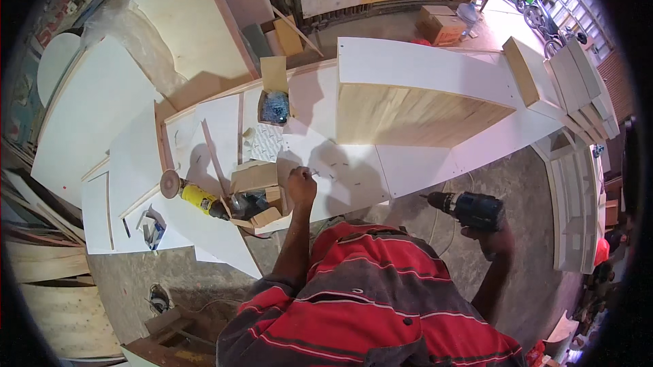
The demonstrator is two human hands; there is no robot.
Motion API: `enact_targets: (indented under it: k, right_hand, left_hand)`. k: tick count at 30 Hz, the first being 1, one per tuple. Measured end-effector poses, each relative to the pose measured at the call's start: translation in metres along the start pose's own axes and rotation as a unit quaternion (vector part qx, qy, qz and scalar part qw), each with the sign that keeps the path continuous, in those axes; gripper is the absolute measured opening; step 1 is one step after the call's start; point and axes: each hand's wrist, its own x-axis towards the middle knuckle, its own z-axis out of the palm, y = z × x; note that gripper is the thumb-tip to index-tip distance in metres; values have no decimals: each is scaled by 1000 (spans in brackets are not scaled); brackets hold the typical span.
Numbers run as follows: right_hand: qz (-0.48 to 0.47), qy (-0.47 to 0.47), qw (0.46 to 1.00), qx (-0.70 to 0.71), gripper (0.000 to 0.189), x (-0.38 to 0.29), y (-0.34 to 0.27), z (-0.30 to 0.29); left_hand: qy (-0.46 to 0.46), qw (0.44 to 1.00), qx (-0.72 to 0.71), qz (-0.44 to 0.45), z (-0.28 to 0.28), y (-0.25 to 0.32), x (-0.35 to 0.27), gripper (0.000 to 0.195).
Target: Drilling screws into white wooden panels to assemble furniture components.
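My left hand (302, 183) is over the white panel worktop, its fingertips pinching a small screw (315, 173). Several loose screws (332, 176) lie on the white surface just to its right. In my right hand (490, 242) is a dark cordless drill (472, 209), its chuck and bit pointing left, held over the floor beside the worktop's front edge. Beyond both hands, a long box-shaped panel assembly (408, 114) with a wood-grain face and a white top stands on the worktop. Left of my left hand sits an opened cardboard box (255, 178) with dark contents.
A yellow angle grinder (199, 198) lies left of the cardboard box. Farther back stands another open box (275, 107) holding small dark pieces. White drawer-like boxes (561, 81) are stacked at the right end, above a shelf unit (571, 209). A cable lies on the concrete floor (525, 178).
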Motion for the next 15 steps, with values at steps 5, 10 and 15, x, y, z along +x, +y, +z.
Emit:
enact_targets:
  k: [5, 10, 15]
  right_hand:
    - [44, 16, 999, -3, 67, -9, 33, -11]
    - [-88, -99, 991, 35, 68, -10, 36, -17]
    - [-69, -88, 987, 119, 60, -15, 46, -19]
  left_hand:
    - [-31, 991, 92, -89, 19, 2, -1, 31]
    - [52, 996, 77, -17, 78, -36, -11, 9]
    - [176, 982, 71, -3, 86, -60, -18, 21]
